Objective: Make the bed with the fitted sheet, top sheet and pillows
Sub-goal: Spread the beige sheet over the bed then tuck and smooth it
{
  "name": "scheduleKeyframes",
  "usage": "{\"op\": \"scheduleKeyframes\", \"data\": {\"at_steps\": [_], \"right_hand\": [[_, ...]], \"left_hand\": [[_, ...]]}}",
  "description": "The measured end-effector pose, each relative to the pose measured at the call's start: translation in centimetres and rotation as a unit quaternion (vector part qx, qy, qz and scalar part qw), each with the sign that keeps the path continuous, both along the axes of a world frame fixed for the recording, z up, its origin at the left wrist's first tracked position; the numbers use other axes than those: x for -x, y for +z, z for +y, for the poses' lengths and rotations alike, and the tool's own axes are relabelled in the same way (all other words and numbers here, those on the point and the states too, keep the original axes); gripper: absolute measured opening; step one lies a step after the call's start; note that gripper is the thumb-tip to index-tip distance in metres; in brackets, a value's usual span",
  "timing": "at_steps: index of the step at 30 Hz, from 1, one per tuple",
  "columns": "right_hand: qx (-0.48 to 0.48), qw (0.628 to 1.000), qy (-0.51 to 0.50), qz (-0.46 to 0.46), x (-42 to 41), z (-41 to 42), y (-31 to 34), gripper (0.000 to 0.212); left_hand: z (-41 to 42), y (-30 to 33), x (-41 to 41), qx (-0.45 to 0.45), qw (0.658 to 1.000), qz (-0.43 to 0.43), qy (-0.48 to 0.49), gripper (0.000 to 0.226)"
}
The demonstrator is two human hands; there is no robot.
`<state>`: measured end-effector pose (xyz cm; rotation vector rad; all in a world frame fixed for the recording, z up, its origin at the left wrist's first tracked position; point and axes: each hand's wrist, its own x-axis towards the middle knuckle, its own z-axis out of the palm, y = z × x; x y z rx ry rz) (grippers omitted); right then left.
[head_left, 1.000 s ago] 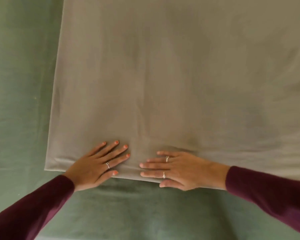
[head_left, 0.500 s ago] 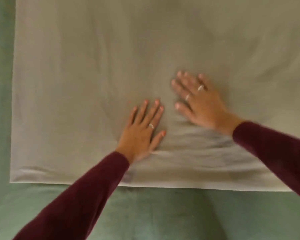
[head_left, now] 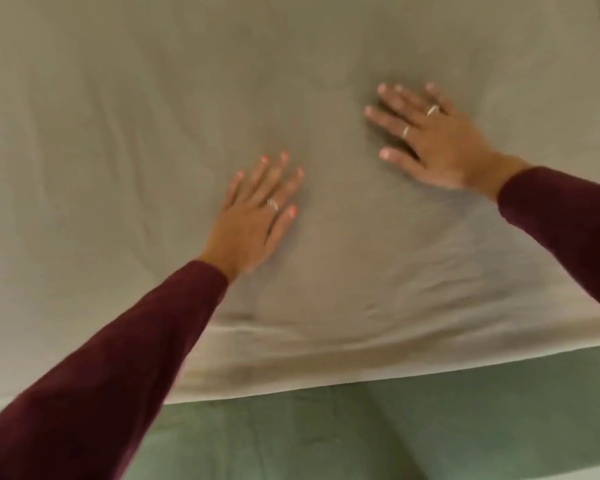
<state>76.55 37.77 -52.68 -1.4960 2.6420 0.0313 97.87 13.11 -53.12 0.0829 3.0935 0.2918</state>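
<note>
A beige top sheet (head_left: 125, 140) lies spread over most of the view, with soft wrinkles near its front hem. Under it, a green fitted sheet (head_left: 430, 427) shows along the bottom edge. My left hand (head_left: 257, 216) lies flat on the beige sheet near the middle, fingers straight and spread. My right hand (head_left: 433, 140) presses flat on the sheet farther up and to the right, fingers also spread. Both arms wear dark red sleeves. No pillows are in view.
The beige sheet's front hem (head_left: 361, 382) runs across the lower part of the view, rising to the right. A fold line crosses the green sheet below it.
Both hands have slid away from the front hem, up the beige sheet, and spread farther apart. The view has moved closer; the sheet's left edge has gone out of sight.
</note>
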Motion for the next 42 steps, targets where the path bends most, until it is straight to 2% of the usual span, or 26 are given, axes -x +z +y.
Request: {"op": "scheduleKeyframes", "data": {"at_steps": [2, 3, 5, 8, 10, 14, 16, 17, 18, 20, 22, 23, 24, 26, 28, 30, 33, 42], "right_hand": [[-0.005, 0.997, -0.077, -0.015, 1.5, 0.3, -0.2, 0.069], [0.0, 0.997, -0.078, -0.014, 1.1, 0.5, -0.4, 0.07], [0.0, 1.0, -0.023, -0.014, -2.1, 2.1, -0.9, 0.068], [-0.021, 0.995, 0.088, -0.041, -9.8, 7.8, -0.8, 0.065], [-0.035, 0.985, 0.154, -0.065, -13.5, 12.3, -0.1, 0.065], [-0.033, 0.941, 0.313, -0.122, -11.9, 16.9, 1.0, 0.058], [-0.013, 0.948, 0.302, -0.1, -7.3, 16.5, 1.0, 0.054], [-0.002, 0.966, 0.249, -0.071, -4.5, 15.9, 0.8, 0.054], [0.005, 0.983, 0.181, -0.037, -1.6, 15.0, 0.6, 0.054], [-0.006, 0.999, 0.05, 0.008, 3.1, 13.0, 0.5, 0.057], [-0.017, 0.999, -0.035, 0.009, 4.9, 11.8, 0.2, 0.059], [-0.014, 0.998, -0.053, 0.008, 5.0, 11.7, 0.1, 0.06], [-0.012, 0.998, -0.055, 0.009, 4.5, 12.1, 0.0, 0.061], [-0.02, 1.0, -0.02, 0.0, 2.1, 14.0, -0.1, 0.063], [-0.033, 0.999, 0.025, -0.021, -0.7, 17.1, 0.3, 0.066], [-0.038, 0.996, 0.066, -0.046, -3.1, 20.2, 0.9, 0.068], [-0.034, 0.993, 0.096, -0.063, -4.3, 22.2, 0.8, 0.067], [0.02, 0.993, 0.101, -0.051, -4.1, 22.2, 0.1, 0.065]], "left_hand": [[2.5, 0.0, 4.2, -0.047, 0.983, -0.029, 0.178, 0.053], [4.1, -0.3, 5.5, -0.056, 0.971, -0.043, 0.228, 0.056], [8.1, -0.8, 5.9, -0.034, 0.969, -0.058, 0.239, 0.065], [14.2, -0.6, 1.3, -0.02, 0.996, -0.064, 0.059, 0.068], [16.5, 0.0, -3.0, -0.025, 0.994, -0.085, -0.061, 0.069], [14.9, -0.1, -5.2, -0.012, 0.955, -0.091, -0.283, 0.059], [13.3, -0.3, -2.7, -0.013, 0.936, -0.075, -0.344, 0.051], [12.8, -0.4, -0.8, -0.004, 0.943, -0.061, -0.328, 0.049], [12.5, -0.4, 1.2, 0.0, 0.961, -0.049, -0.271, 0.049], [12.6, -0.2, 5.6, -0.013, 0.997, -0.04, -0.068, 0.051], [13.8, -0.3, 9.3, -0.05, 0.986, -0.06, 0.149, 0.055], [14.9, -0.3, 10.7, -0.062, 0.97, -0.076, 0.221, 0.059], [16.5, -0.4, 11.5, -0.059, 0.962, -0.086, 0.253, 0.063], [20.1, -0.5, 10.9, -0.037, 0.974, -0.079, 0.21, 0.07], [23.9, -0.1, 8.3, -0.041, 0.992, -0.081, 0.088, 0.071], [26.5, 0.2, 5.3, -0.039, 0.995, -0.092, 0.008, 0.071], [27.6, -0.2, 3.6, -0.019, 0.996, -0.087, -0.006, 0.069], [27.5, -1.4, 3.6, -0.011, 0.998, -0.06, -0.002, 0.068]]}}
